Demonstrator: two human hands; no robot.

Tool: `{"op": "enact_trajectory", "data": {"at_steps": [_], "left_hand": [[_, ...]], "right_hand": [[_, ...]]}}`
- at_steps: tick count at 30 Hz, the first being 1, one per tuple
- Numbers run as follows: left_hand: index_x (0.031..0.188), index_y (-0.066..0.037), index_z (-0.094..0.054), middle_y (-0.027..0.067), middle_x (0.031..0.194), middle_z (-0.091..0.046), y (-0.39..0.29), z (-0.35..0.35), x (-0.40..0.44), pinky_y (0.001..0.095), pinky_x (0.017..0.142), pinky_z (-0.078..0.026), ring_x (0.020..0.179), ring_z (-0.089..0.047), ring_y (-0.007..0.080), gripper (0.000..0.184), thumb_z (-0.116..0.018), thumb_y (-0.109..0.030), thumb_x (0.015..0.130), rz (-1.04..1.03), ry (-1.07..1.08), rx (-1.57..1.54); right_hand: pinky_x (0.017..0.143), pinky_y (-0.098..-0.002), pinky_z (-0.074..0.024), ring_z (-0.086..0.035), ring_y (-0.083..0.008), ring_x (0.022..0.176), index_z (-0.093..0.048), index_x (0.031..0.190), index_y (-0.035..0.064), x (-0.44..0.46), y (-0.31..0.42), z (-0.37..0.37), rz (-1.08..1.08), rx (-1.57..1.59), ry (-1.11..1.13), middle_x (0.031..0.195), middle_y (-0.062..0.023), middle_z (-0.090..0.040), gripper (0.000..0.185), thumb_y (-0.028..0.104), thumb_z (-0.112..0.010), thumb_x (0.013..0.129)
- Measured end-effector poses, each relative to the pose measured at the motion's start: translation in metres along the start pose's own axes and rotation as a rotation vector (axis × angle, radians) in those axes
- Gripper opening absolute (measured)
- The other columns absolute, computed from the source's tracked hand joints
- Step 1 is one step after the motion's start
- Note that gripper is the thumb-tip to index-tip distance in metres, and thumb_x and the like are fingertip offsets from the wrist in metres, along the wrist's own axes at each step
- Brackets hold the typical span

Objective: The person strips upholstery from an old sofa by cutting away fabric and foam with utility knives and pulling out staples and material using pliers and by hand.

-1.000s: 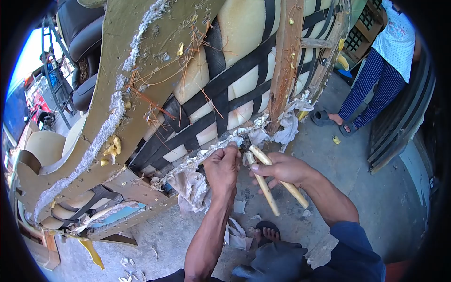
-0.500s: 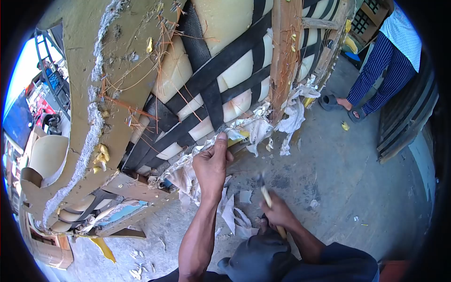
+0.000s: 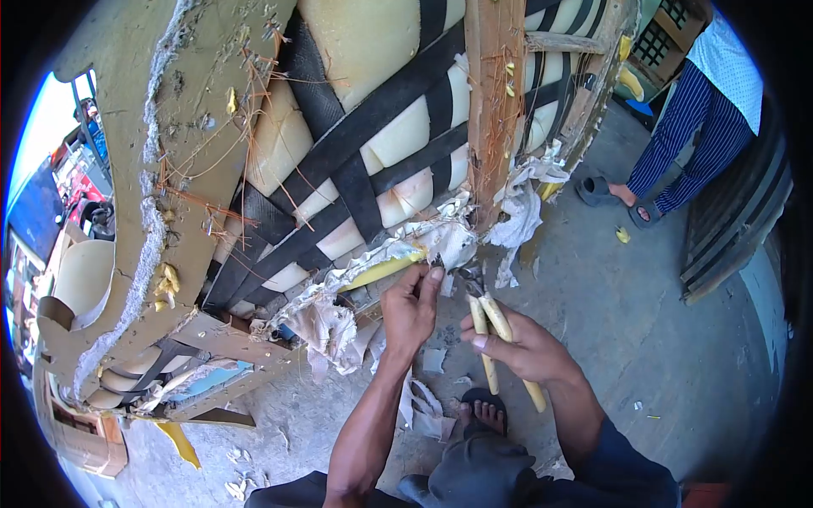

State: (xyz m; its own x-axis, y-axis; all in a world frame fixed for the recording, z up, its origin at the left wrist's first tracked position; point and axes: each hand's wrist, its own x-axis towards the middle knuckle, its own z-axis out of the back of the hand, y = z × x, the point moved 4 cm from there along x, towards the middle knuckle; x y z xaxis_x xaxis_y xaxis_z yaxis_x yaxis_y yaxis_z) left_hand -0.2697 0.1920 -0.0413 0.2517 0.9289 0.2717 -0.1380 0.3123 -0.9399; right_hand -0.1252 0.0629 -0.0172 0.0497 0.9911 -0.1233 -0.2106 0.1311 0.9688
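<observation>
An overturned sofa frame (image 3: pixel 500 110) with black webbing straps (image 3: pixel 373 161) leans in front of me. Torn white fabric (image 3: pixel 453 241) hangs along its lower edge, with yellow foam (image 3: pixel 385 269) showing beneath. At that edge my left hand (image 3: pixel 411 309) is closed, thumb and fingers pinching the ragged fabric. My right hand (image 3: pixel 525 343) grips pincers (image 3: pixel 495 317) with cream-coloured handles. The handles are slightly apart, and the dark jaws are up against the hanging fabric just right of my left hand; exactly what they bite on cannot be made out.
Fabric scraps (image 3: pixel 423 406) lie on the concrete floor (image 3: pixel 584 381) near my foot (image 3: pixel 484 411). A person in striped trousers (image 3: pixel 694 140) stands at the upper right beside a slatted panel (image 3: pixel 737 224). Loose orange threads (image 3: pixel 246 161) dangle from the frame.
My left hand has moved right and slightly down along the fabric edge. My right hand has brought the pincers up from near my knee to the fabric, and their handles now show apart.
</observation>
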Motion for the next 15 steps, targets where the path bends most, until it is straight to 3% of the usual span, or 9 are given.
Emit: {"op": "enact_trajectory", "data": {"at_steps": [2,3,4,5,7,10,11,14,15], "left_hand": [[0.093,0.0,-0.069,0.0038,0.06,-0.059,0.002,0.008,-0.012,0.0281,0.05,-0.037,0.056,-0.043,0.0055,0.023,-0.066,-0.022,0.098,0.06,0.021,-0.095],[0.096,-0.002,-0.07,0.0039,0.062,-0.058,-0.017,0.019,-0.019,0.0283,0.05,-0.039,0.055,-0.046,0.0069,0.017,-0.068,-0.019,0.097,-0.086,-0.146,-0.023],[0.099,-0.004,-0.071,0.004,0.063,-0.058,-0.036,0.031,-0.025,0.0285,0.05,-0.04,0.054,-0.049,0.0082,0.013,-0.07,-0.016,0.095,-0.235,-0.316,0.046],[0.099,-0.004,-0.071,0.004,0.063,-0.058,-0.05,0.036,-0.022,0.0285,0.05,-0.04,0.054,-0.049,0.0082,0.013,-0.07,-0.016,0.095,-0.237,-0.312,0.049],[0.106,-0.008,-0.073,0.006,0.067,-0.057,-0.085,0.041,-0.017,0.0314,0.05,-0.044,0.054,-0.056,0.015,0.017,-0.073,-0.009,0.089,-0.553,-0.39,0.595],[0.109,-0.012,-0.075,0.007,0.069,-0.056,-0.071,0.051,-0.002,0.0342,0.05,-0.047,0.055,-0.058,0.0197,0.025,-0.074,-0.005,0.085,-0.545,-0.33,0.588],[0.107,-0.009,-0.076,0.0057,0.073,-0.059,-0.07,0.054,-0.003,0.0307,0.059,-0.048,0.064,-0.059,0.0152,0.025,-0.072,0.001,0.085,-0.431,-0.285,0.488],[0.105,-0.008,-0.077,0.0053,0.071,-0.058,-0.069,0.057,-0.001,0.0304,0.059,-0.048,0.062,-0.057,0.0147,0.023,-0.072,0.002,0.085,-0.471,-0.288,0.454],[0.102,-0.011,-0.078,0.0047,0.068,-0.058,-0.067,0.059,0.002,0.0314,0.05,-0.045,0.053,-0.056,0.0154,0.02,-0.076,-0.003,0.084,-0.524,-0.307,0.443]], "right_hand": [[0.1,-0.0359,-0.0475,-0.059,-0.0216,0.119,-0.048,0.139,0.0005,0.006,0.014,-0.011,-0.054,0.292,0.298,0.124,-0.0133,-0.061,0.046,0.021,-0.062,0.1],[0.091,-0.0323,-0.0503,-0.059,-0.0163,0.107,-0.054,0.131,0.001,0.013,0.021,-0.013,-0.088,0.259,0.337,0.114,-0.0084,-0.06,0.039,0.024,-0.061,0.1],[0.091,-0.0323,-0.0503,-0.059,-0.0163,0.107,-0.054,0.131,0.001,0.022,0.024,-0.015,-0.081,0.267,0.333,0.114,-0.0084,-0.06,0.039,0.024,-0.061,0.1],[0.092,-0.0344,-0.0509,-0.059,-0.0169,0.108,-0.055,0.129,0.0011,0.031,0.024,-0.019,-0.112,0.328,0.362,0.115,-0.0087,-0.06,0.038,0.025,-0.061,0.1],[0.095,-0.0448,-0.0524,-0.059,-0.0218,0.114,-0.052,0.128,0.0021,0.041,0.034,-0.027,-0.164,0.408,0.35,0.117,-0.0108,-0.058,0.037,0.027,-0.06,0.101],[0.096,-0.0525,-0.0523,-0.059,-0.0276,0.116,-0.049,0.131,0.0012,0.05,0.048,-0.032,-0.197,0.654,0.348,0.121,-0.0142,-0.058,0.038,0.024,-0.057,0.102],[0.095,-0.058,-0.0521,-0.058,-0.0327,0.12,-0.047,0.132,-0.0005,0.05,0.048,-0.029,-0.239,0.677,0.366,0.126,-0.0191,-0.057,0.038,0.021,-0.056,0.103],[0.094,-0.0577,-0.0526,-0.058,-0.0354,0.122,-0.046,0.132,-0.0015,0.049,0.052,-0.022,-0.258,0.688,0.394,0.131,-0.0238,-0.055,0.039,0.022,-0.056,0.103],[0.091,-0.0576,-0.054,-0.061,-0.0378,0.119,-0.046,0.132,-0.0017,0.048,0.055,-0.02,-0.252,0.665,0.371,0.13,-0.0257,-0.056,0.041,0.025,-0.056,0.103]]}}
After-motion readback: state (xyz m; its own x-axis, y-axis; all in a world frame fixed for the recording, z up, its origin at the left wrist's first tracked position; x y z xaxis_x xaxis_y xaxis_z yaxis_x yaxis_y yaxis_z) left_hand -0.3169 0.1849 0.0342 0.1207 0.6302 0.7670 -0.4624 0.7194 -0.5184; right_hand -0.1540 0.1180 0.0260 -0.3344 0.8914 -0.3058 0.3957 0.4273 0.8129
